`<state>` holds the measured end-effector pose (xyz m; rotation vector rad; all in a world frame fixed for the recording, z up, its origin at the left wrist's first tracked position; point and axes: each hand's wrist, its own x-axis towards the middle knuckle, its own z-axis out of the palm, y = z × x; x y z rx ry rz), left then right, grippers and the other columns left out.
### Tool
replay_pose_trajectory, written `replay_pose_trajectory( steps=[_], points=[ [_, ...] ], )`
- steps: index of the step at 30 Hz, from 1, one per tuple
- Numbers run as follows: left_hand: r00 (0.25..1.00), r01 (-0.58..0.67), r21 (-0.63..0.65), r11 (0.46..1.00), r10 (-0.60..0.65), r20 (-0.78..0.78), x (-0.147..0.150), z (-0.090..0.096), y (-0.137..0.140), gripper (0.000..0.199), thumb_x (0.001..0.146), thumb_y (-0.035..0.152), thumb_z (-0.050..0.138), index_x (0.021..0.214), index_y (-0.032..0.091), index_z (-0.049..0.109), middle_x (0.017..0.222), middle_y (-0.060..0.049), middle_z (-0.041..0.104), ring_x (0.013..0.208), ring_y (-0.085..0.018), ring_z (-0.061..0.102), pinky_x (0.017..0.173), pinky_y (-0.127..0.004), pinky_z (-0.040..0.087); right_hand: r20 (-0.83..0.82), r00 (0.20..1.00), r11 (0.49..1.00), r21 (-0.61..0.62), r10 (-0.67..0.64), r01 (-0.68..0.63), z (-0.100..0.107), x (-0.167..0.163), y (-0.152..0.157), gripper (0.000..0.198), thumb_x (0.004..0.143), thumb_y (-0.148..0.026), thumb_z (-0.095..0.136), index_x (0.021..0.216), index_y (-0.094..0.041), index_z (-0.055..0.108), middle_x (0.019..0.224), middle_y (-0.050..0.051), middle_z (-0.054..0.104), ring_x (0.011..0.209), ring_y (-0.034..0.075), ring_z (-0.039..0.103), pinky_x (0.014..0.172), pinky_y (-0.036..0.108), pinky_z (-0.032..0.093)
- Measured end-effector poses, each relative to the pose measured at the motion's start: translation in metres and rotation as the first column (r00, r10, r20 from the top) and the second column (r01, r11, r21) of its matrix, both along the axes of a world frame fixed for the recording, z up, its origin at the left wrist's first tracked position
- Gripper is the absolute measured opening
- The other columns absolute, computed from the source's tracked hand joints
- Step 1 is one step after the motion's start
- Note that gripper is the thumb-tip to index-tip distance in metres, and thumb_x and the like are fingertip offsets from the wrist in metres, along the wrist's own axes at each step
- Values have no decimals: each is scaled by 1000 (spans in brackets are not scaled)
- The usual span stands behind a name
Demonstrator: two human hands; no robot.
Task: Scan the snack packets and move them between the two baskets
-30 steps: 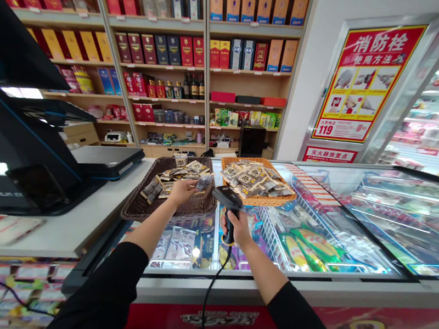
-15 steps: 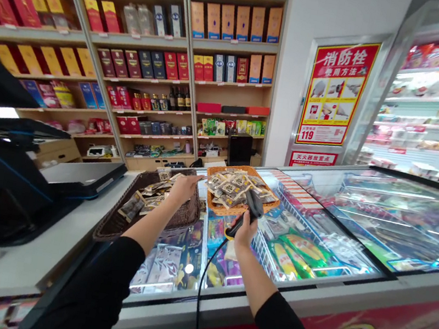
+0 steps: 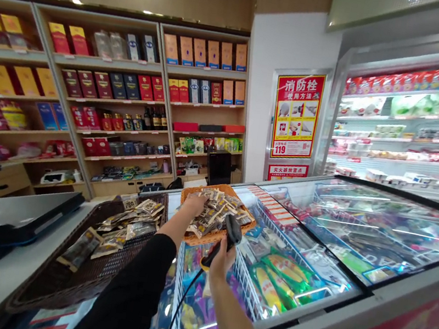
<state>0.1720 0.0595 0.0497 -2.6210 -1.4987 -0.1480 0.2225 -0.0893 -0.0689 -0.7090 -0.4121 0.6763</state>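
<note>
My left hand (image 3: 195,204) reaches over the left edge of the orange wicker basket (image 3: 246,229), its fingertips at the small snack packets (image 3: 218,209) heaped inside. Whether those fingers grip a packet I cannot make out. In my right hand (image 3: 223,262) is a black handheld barcode scanner (image 3: 233,229), held in front of the basket with its head up near the packets. A dark cable hangs down from its handle. Left of my arms, a dark brown wicker basket (image 3: 45,292) holds more of the same packets (image 3: 124,227).
The orange basket sits on a glass-topped freezer (image 3: 323,270) full of bagged goods. At left is a counter with a flat scale-like device (image 3: 16,207). Behind stand shelves of boxes (image 3: 119,84), a red fire-hydrant notice (image 3: 296,115) and a lit refrigerated case (image 3: 408,128).
My left hand has moved right, from between the baskets to the packets in the orange basket. The view has turned right and tilted up. My right hand still holds the scanner.
</note>
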Motion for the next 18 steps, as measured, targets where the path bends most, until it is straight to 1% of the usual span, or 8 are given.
replay_pose_trajectory(
  steps=[2, 3, 5, 7, 9, 12, 15, 18],
  points=[
    [992, 45, 9, 999, -45, 120, -7, 3, -1, 57, 83, 12, 46, 139, 24, 45, 135, -14, 54, 123, -30, 52, 105, -48, 35, -52, 997, 998, -29, -51, 50, 2, -3, 0, 37, 79, -57, 60, 75, -24, 44, 46, -8, 46, 33, 12, 42, 33, 24, 35],
    [981, 68, 27, 997, -72, 183, -13, 4, -3, 56, 85, 15, 45, 140, 23, 45, 135, -13, 55, 122, -29, 53, 104, -45, 38, -52, 998, 999, -21, -32, 31, 4, -4, -1, 36, 78, -56, 61, 76, -24, 44, 47, -7, 47, 34, 12, 42, 33, 24, 35],
    [961, 81, 73, 994, -97, 260, -33, 4, -7, 52, 87, 20, 46, 139, 23, 46, 134, -10, 56, 121, -28, 54, 102, -39, 41, -31, 999, 999, 15, 39, -38, 6, -9, -6, 36, 76, -56, 62, 79, -24, 47, 49, -7, 48, 34, 12, 43, 33, 25, 36],
    [963, 39, 121, 992, -70, 261, -65, 3, -13, 48, 87, 19, 45, 134, 22, 53, 131, -9, 59, 120, -25, 55, 102, -35, 41, 27, 986, 985, 51, 165, -167, 8, -15, -13, 36, 74, -55, 64, 80, -23, 49, 50, -6, 49, 34, 11, 43, 33, 25, 35],
    [975, -49, 140, 989, 17, 221, -105, -1, -19, 43, 86, 18, 45, 126, 20, 60, 125, -8, 63, 117, -24, 57, 102, -33, 41, 100, 937, 938, 58, 335, -341, 9, -22, -21, 38, 72, -56, 65, 76, -22, 49, 50, -6, 50, 32, 10, 42, 32, 23, 34],
    [970, -214, 96, 972, 200, 140, -170, -13, -30, 36, 83, 17, 49, 114, 19, 67, 118, -9, 66, 113, -23, 59, 99, -31, 42, 175, 815, 826, 9, 553, -563, 9, -33, -30, 42, 69, -59, 66, 76, -20, 50, 49, -6, 52, 31, 9, 43, 31, 21, 33],
    [948, -314, 12, 949, 313, 55, -216, -32, -39, 34, 82, 20, 52, 113, 15, 66, 119, -11, 65, 114, -23, 58, 99, -29, 41, 175, 750, 765, -39, 638, -643, 8, -40, -33, 44, 68, -58, 67, 80, -20, 50, 49, -6, 53, 31, 9, 44, 31, 20, 34],
    [921, -381, -67, 922, 385, 66, -233, -49, -43, 41, 92, 27, 40, 127, 15, 56, 124, -13, 63, 114, -23, 58, 96, -30, 43, 149, 745, 758, -57, 650, -650, 8, -40, -33, 44, 66, -58, 68, 78, -20, 49, 48, -7, 53, 31, 9, 45, 31, 20, 34]
  ],
)
